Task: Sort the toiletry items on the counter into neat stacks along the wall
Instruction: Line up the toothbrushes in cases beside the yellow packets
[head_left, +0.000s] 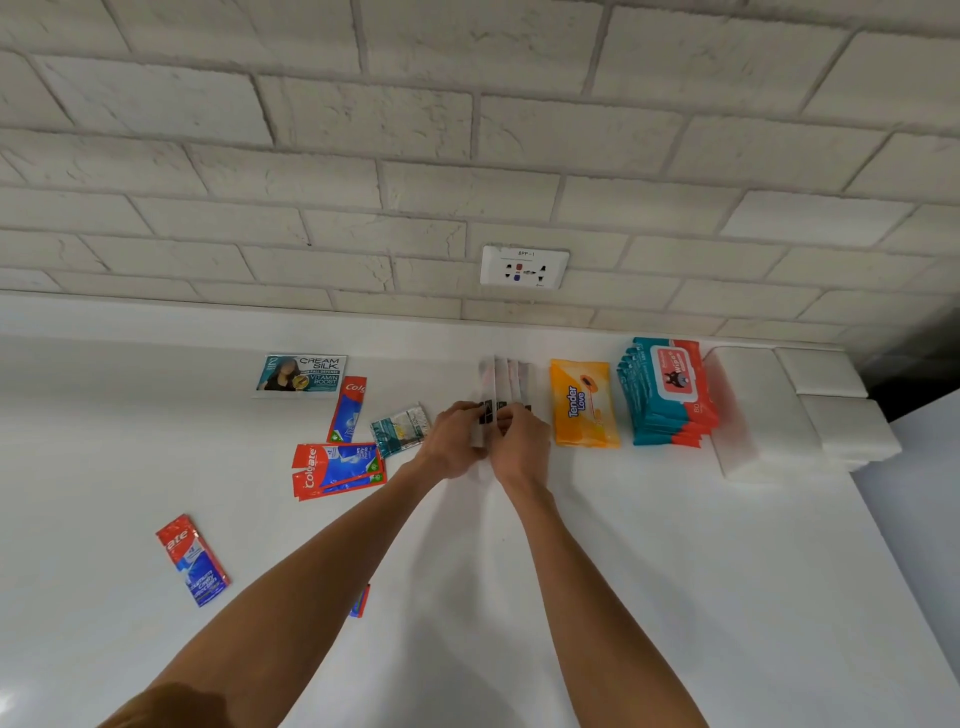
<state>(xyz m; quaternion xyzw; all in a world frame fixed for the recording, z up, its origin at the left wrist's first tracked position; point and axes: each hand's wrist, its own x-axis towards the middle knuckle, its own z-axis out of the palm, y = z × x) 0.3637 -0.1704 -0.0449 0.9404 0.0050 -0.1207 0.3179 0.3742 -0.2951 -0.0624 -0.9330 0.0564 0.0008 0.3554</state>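
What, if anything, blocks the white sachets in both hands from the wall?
Nothing visible does. The white sachets, held by the left hand and right hand, point toward the wall over bare counter; the orange pack lies beside them to the right, off that path.

White glossy counter (571, 597). Lying on it, left to right:
- loose red-and-blue Colgate sachet (193, 561)
- teal Cream Silk sachet card (301, 375)
- overlapped pile of red Colgate sachets (337, 470)
- single slanted Colgate sachet (348, 410)
- crumpled teal foil sachet (400, 428)
- fanned white sachets (506, 376)
- orange Tender Love pack (584, 405)
- stacked teal-and-red wipes packs (670, 395)
- white rectangular blocks (779, 410)
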